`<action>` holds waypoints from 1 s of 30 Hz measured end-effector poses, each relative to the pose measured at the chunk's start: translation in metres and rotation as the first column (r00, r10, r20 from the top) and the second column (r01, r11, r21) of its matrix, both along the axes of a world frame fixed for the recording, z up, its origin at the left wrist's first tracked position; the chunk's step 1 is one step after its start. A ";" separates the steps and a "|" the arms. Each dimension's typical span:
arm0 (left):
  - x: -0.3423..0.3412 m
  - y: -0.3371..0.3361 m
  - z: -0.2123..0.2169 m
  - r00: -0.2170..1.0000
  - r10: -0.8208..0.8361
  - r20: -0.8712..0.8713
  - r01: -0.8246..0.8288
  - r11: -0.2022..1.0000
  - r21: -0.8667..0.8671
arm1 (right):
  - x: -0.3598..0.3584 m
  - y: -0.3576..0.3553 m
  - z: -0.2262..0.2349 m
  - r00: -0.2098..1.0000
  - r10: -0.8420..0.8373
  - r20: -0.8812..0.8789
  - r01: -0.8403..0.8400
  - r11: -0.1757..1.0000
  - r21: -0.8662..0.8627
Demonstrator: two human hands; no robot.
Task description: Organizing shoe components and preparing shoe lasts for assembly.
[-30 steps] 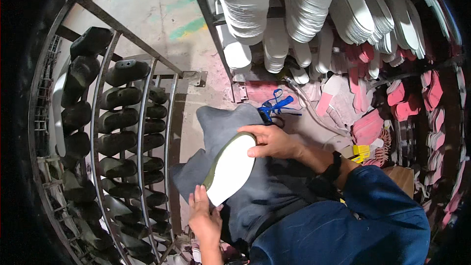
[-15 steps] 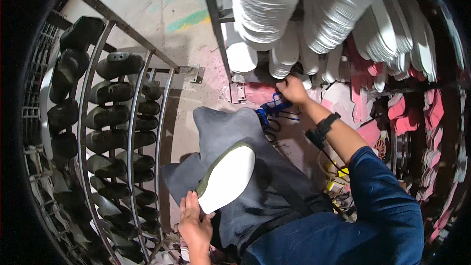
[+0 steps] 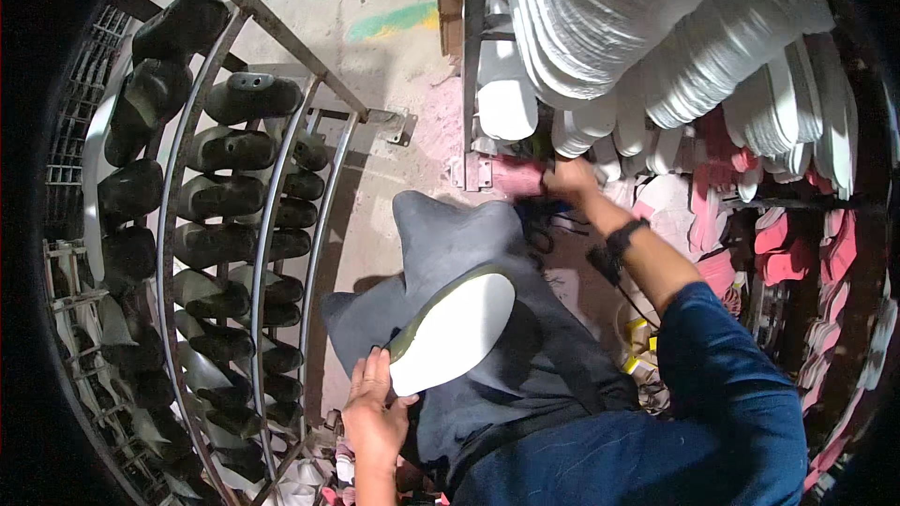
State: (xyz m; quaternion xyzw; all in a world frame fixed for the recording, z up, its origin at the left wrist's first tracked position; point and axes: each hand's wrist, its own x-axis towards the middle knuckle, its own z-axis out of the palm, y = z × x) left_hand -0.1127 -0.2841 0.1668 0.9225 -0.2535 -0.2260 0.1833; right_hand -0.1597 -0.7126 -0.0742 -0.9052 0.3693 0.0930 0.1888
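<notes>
My left hand (image 3: 375,417) is closed on the narrow heel end of a dark olive shoe last (image 3: 412,337). The last lies tilted over my lap, sole side up, with a white insole board (image 3: 459,337) covering its bottom. My right arm is stretched forward, and my right hand (image 3: 572,180) is at the lower edge of the rack, just below the hanging white insole boards. Motion smears its fingers, so what they hold, if anything, is not visible. Dark cord-like loops (image 3: 541,236) lie below that hand, partly in shadow.
A metal rack (image 3: 265,225) full of dark shoe lasts (image 3: 225,195) stands on the left. Stacks of white insole boards (image 3: 600,28) fill the rack ahead right, with pink pieces (image 3: 783,248) beneath. A dark grey apron (image 3: 459,234) covers my legs. Small yellow items (image 3: 639,333) sit at lower right.
The view has shifted, so the racks and lap appear farther right. My right hand is more blurred, and the blue cord below it is now mostly hidden. My left hand keeps its hold on the shoe last.
</notes>
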 end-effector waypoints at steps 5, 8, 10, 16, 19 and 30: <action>0.002 0.007 -0.005 0.999 -0.037 0.014 0.037 0.999 -0.023 | -0.088 0.089 0.066 0.891 -0.366 0.268 0.136 0.780 0.611; 0.004 0.002 0.000 0.998 -0.060 -0.013 0.059 0.997 -0.043 | -0.130 0.113 0.096 0.898 -0.318 0.303 0.054 0.764 0.643; 0.005 0.001 0.002 0.997 -0.070 -0.023 0.069 0.997 -0.046 | -0.142 0.119 0.107 0.885 -0.207 0.418 -0.050 0.848 0.527; -0.004 0.010 0.004 0.998 -0.058 0.018 0.059 0.998 -0.032 | -0.157 0.127 0.190 0.894 -0.265 0.360 0.005 0.811 0.585; -0.010 0.013 0.003 0.998 -0.046 0.042 0.047 0.999 -0.019 | -0.171 0.130 0.220 0.769 0.256 0.586 -0.328 0.944 0.019; -0.025 0.018 -0.013 0.992 -0.011 0.129 0.014 1.000 -0.018 | -0.128 0.181 0.264 0.717 0.209 0.664 -0.608 0.655 0.450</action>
